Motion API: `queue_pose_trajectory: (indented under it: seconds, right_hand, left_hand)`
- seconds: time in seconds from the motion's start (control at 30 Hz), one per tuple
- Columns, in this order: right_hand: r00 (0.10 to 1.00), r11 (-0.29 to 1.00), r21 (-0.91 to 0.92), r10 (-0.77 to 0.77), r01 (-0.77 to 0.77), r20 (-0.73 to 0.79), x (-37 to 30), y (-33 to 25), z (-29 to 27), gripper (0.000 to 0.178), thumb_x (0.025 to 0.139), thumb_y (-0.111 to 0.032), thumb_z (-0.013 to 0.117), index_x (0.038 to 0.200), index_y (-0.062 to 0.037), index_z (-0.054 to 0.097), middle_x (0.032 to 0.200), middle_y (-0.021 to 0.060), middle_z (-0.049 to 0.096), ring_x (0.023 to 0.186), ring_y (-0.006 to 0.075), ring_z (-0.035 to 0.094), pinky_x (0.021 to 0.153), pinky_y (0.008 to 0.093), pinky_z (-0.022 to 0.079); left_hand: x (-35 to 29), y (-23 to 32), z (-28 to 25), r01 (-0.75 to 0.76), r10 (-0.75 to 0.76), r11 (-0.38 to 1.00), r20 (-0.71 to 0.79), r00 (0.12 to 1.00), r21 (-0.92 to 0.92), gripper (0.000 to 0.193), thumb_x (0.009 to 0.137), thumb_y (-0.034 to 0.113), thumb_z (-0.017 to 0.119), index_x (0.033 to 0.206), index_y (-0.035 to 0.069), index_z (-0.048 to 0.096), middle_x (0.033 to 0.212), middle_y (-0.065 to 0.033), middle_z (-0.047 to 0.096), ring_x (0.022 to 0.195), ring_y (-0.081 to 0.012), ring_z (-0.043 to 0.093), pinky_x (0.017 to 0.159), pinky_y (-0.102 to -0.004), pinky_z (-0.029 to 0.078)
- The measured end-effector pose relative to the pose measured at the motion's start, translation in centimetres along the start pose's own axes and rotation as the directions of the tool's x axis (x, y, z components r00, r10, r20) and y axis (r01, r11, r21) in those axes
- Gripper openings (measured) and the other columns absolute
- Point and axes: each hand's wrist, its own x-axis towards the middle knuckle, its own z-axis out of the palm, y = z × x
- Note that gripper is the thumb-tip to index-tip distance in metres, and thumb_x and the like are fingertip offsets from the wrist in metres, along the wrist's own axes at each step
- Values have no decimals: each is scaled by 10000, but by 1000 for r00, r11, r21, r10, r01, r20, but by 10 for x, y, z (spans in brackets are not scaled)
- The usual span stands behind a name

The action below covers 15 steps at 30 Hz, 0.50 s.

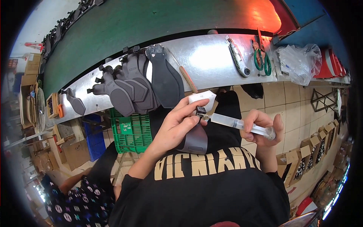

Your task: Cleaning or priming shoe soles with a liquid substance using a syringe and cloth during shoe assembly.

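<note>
My left hand (177,125) grips a dark grey moulded strap piece (196,140) near its small black end clip (200,110). A white faceted pad or block (204,99) lies against the same fingers; how it is held is partly hidden. Closed around the plunger end of a clear plastic syringe (225,120) is my right hand (264,128). The syringe's tip points left, right beside the black clip; whether they touch I cannot tell. Several similar dark grey pieces with black clips (120,89) lie overlapped on the metal bench, next to a larger black sole-shaped piece (163,77).
On the metal bench edge (206,56) lie a wooden-handled pick (187,78), a utility knife (238,60) and green-handled scissors (261,58). A green belt (159,22) runs behind. Below stands a green crate (132,130). Another person (81,196) sits at left; boxes (302,159) line the right.
</note>
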Motion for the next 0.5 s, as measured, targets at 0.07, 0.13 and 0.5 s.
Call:
queue_pose_trajectory:
  seconds: [0.07,0.13,0.5]
  right_hand:
    - [1000,1000,8,-10,10,0,-1,1,0,810,933,-694,167,999,26,533,728,54,497,572,60,407,455,189,288]
    - [1000,1000,15,-20,20,0,-2,1,0,814,933,-697,165,1001,28,531,729,55,496,572,60,405,455,189,287]
    - [999,998,46,-37,35,26,-2,0,-2,825,930,-706,162,1006,30,528,727,55,496,564,60,397,452,189,281]
  left_hand:
    - [-1,1,1,2,-2,1000,-9,1000,-4,435,922,51,445,1347,-1,519,1395,-112,390,933,-130,583,885,-274,460]
    - [-1,2,1,11,-11,1000,-12,1000,-9,436,922,50,444,1349,0,518,1395,-112,390,937,-131,583,883,-273,459]
    - [-3,6,2,34,-34,999,-21,999,-25,453,923,48,433,1369,3,498,1404,-112,379,968,-155,587,881,-272,454]
